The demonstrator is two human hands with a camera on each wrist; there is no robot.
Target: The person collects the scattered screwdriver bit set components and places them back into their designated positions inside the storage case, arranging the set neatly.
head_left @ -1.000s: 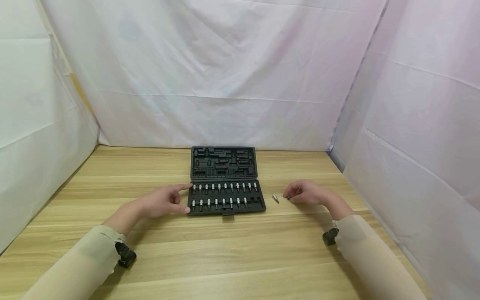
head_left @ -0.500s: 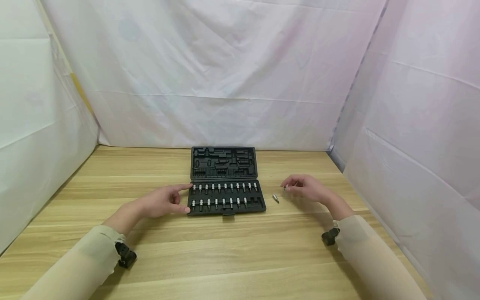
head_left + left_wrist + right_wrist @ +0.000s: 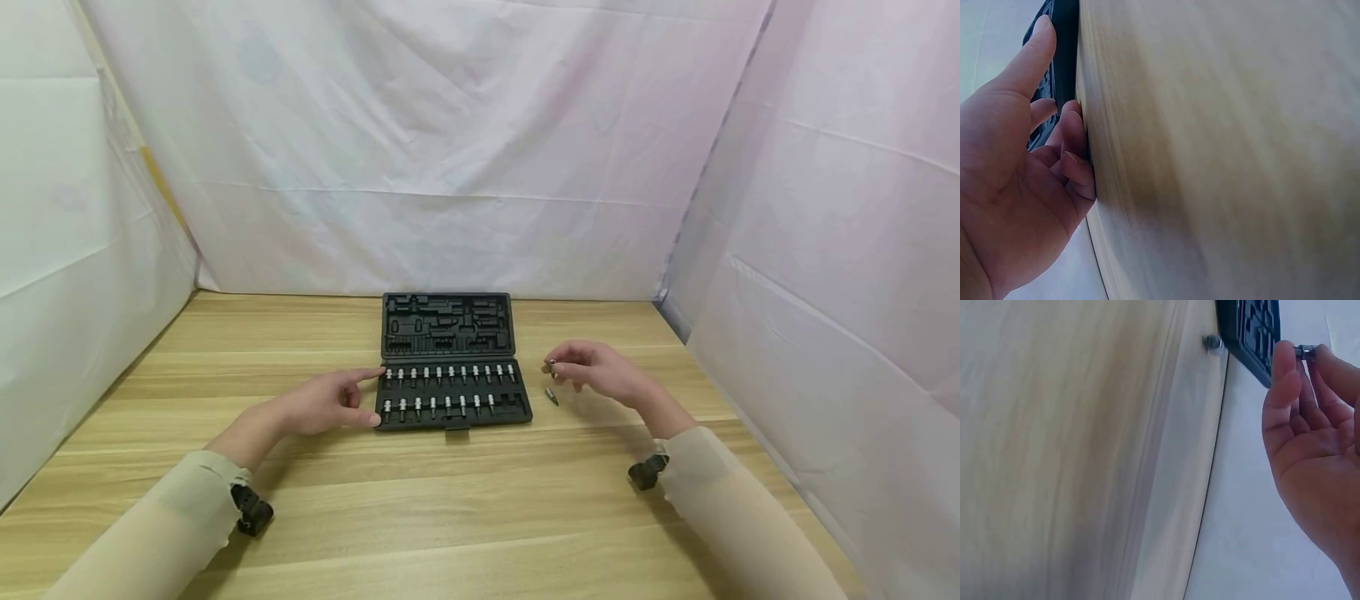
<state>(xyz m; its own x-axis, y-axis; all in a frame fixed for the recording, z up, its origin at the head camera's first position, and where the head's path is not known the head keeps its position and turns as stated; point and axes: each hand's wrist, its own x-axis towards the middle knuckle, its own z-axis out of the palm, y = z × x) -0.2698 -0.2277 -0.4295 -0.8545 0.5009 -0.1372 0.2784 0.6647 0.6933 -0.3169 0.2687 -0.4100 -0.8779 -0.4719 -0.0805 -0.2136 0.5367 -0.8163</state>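
Observation:
A black bit socket case (image 3: 450, 389) lies unfolded on the table, its near half holding two rows of silver bit sockets. My left hand (image 3: 330, 402) spans the left edge of the case, straight index finger at its upper side and thumb at the near corner; the other fingers bend loosely in the left wrist view. My right hand (image 3: 600, 372) is raised to the right of the case. It pinches a bit socket (image 3: 1305, 352) between thumb and fingertips. Beneath that hand, a second bit socket (image 3: 552, 397) lies loose on the wood.
The case lid (image 3: 448, 325), moulded with recesses, lies back toward the rear. A latch tab (image 3: 457, 429) sticks out at the front. White cloth (image 3: 450, 150) hangs behind and along both sides of the wooden table (image 3: 450, 508).
My right hand has lifted a bit socket off the table and carried it left toward the case, turning it on the way. The left hand stays in place.

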